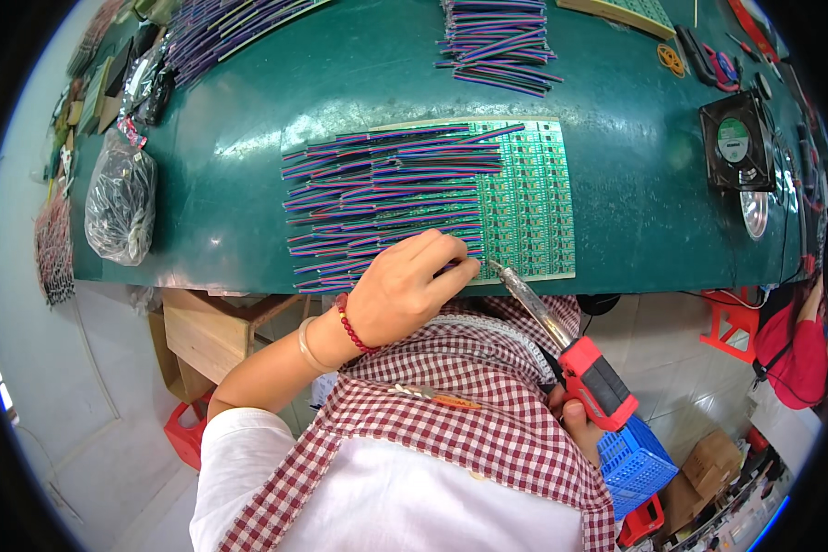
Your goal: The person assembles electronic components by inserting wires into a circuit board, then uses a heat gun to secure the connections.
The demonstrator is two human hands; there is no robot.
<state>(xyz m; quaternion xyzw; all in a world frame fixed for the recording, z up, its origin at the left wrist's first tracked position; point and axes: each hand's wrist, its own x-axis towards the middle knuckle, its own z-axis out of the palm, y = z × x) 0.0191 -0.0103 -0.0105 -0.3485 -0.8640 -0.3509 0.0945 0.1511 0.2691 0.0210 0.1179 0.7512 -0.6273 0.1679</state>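
Note:
A green circuit board panel (527, 198) lies on the table near its front edge. Rows of short multicoloured wires (386, 198), blue, red and dark, stretch across its left part and past its left edge. My left hand (414, 281) rests over the board's lower edge, thumb and fingers pinched together by the wire ends. What sits between those fingertips is hidden. In my right hand (578, 425) is a soldering iron (598, 382) with a red and black handle. Its metal tip points up-left and reaches the board's lower edge, just right of my left fingertips.
More wire bundles (497, 46) lie at the back, with others (225, 32) at the far left. A clear bag of parts (121, 198) stands on the left. A black fan (738, 141) and a small metal dish (754, 213) sit at right. Below is a blue basket (637, 467).

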